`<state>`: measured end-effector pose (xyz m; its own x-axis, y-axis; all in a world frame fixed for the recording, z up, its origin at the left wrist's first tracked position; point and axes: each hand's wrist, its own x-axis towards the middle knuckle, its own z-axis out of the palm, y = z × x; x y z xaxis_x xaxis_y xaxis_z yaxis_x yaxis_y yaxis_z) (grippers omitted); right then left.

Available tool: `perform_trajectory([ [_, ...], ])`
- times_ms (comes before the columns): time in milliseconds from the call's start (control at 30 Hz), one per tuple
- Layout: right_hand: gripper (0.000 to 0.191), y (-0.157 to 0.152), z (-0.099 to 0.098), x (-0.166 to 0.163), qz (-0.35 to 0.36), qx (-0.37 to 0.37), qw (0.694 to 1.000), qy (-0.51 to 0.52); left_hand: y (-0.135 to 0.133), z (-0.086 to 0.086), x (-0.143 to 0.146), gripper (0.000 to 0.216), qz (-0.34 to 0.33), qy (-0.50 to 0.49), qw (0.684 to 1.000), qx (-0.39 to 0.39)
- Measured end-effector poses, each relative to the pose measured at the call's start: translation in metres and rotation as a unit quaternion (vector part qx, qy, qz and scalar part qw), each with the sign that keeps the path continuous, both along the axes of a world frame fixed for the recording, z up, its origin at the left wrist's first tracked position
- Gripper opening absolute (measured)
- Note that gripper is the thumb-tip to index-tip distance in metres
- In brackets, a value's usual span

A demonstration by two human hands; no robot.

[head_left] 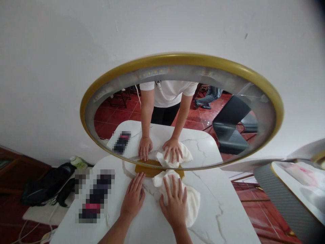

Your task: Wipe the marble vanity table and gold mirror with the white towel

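Observation:
My right hand lies spread on a white cloth, pressing it against the marble-patterned white tabletop. The cloth is bunched and spreads out past my fingers toward the mirror's base. My left hand rests flat on the table, fingers stretched forward, with the fingertips at the left part of the gold base. Above the base stands an oval mirror with a gold frame, and both hands and the cloth show in its glass. Part of the base is hidden by the cloth and the mirror's lower rim.
A dark, pixel-blurred object lies on the table's left side. A black bag and a pale green container sit on a low surface at left, with cables below. At right stands a ribbed-sided cabinet. A white wall rises behind.

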<state>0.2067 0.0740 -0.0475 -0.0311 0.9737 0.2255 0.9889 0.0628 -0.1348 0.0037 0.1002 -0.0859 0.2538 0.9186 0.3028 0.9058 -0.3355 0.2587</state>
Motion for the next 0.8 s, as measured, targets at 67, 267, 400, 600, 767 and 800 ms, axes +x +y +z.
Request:
perform_trajectory([
  [67, 0.066, 0.000, 0.001, 0.016, -0.027, 0.008, 1.000, -0.005, 0.000, 0.002, 0.001, 0.064, 0.006, 0.001, 1.000, -0.007],
  [267, 0.066, 0.001, 0.002, 0.027, -0.038, 0.003, 0.999, -0.010, -0.001, 0.001, 0.001, 0.065, 0.004, -0.003, 1.000, -0.004],
  [400, 0.067, 0.003, 0.002, 0.000, 0.029, -0.013, 0.999, -0.005, -0.001, 0.000, 0.001, 0.065, 0.003, -0.006, 1.000, -0.012],
  [600, 0.070, 0.007, 0.006, -0.038, 0.124, -0.022, 0.992, 0.000, -0.001, 0.000, -0.001, 0.066, -0.005, -0.008, 1.000, -0.015],
  [767, 0.067, 0.005, 0.009, -0.015, 0.093, -0.027, 0.995, -0.002, -0.001, -0.002, 0.000, 0.063, -0.004, -0.019, 1.000, -0.005],
  [800, 0.066, 0.004, 0.009, -0.005, 0.071, -0.028, 0.997, -0.007, -0.001, -0.002, 0.000, 0.063, -0.002, -0.019, 1.000, -0.007],
])
